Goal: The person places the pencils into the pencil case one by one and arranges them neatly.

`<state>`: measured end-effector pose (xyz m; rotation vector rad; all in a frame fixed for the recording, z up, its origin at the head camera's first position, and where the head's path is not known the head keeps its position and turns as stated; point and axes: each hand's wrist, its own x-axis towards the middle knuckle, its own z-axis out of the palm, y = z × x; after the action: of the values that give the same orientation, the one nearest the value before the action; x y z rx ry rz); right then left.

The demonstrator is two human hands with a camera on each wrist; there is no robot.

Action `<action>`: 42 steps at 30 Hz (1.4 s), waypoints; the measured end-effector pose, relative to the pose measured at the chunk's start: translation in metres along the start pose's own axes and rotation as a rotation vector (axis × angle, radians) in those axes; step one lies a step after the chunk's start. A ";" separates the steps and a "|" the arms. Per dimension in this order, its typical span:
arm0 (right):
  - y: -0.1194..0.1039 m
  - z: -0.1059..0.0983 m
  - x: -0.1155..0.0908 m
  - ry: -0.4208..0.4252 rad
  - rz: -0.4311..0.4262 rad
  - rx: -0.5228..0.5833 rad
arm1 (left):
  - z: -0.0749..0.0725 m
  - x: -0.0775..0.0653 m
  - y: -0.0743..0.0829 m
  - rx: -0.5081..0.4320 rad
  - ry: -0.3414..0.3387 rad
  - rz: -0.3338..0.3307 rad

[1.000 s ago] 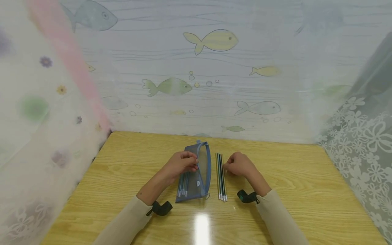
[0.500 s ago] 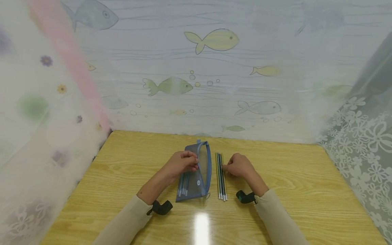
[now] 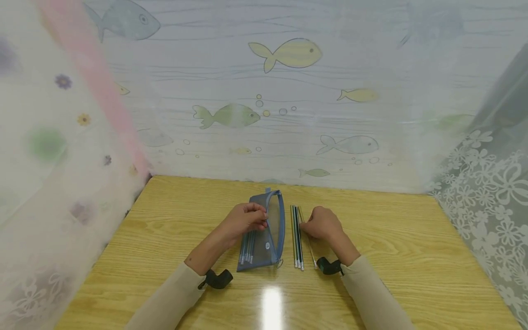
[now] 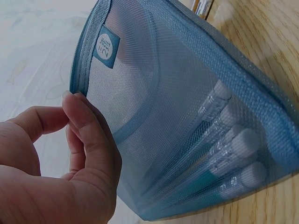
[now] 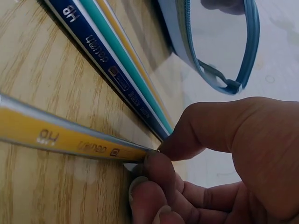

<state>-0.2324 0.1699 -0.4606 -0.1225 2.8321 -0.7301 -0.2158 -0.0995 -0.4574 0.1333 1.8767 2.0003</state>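
My left hand (image 3: 247, 217) pinches the open zipper edge of a blue mesh pencil case (image 3: 261, 254) between thumb and fingers. Through the mesh in the left wrist view, several pencils (image 4: 215, 168) with white eraser ends lie along the bottom. Right of the case, my right hand (image 3: 323, 223) pinches a yellow pencil (image 5: 70, 135) between thumb and index finger. This pencil slants away from the others, its eraser end near the wrist camera. Beside it on the table lie a dark blue pencil (image 5: 107, 65), a green pencil (image 5: 119, 51) and another yellow pencil (image 5: 126, 35).
The wood-grain table (image 3: 165, 220) reaches back to a curtain (image 3: 288, 91) printed with fish. Floral sheets hang at both sides. A black wrist camera (image 3: 218, 279) sits on the left wrist, another (image 3: 328, 266) on the right.
The right hand has shifted slightly left and taken hold of the yellow pencil, whose eraser end has swung right, apart from the other pencils. The left hand and case look the same.
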 end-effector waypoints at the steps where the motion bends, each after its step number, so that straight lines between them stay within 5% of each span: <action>1: 0.000 0.000 0.000 0.000 0.003 -0.009 | 0.000 0.000 0.000 0.002 -0.001 0.004; 14: 0.001 -0.002 0.001 -0.024 0.003 -0.010 | 0.000 -0.001 0.002 0.015 -0.008 -0.001; 23: -0.004 -0.011 -0.002 -0.044 -0.083 0.048 | 0.000 0.000 0.001 0.010 -0.007 -0.001; 42: -0.036 -0.018 -0.001 -0.136 -0.161 0.175 | 0.000 0.001 -0.002 0.010 -0.016 0.002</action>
<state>-0.2349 0.1470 -0.4277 -0.3599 2.6382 -0.9615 -0.2165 -0.0996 -0.4591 0.1541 1.8775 1.9855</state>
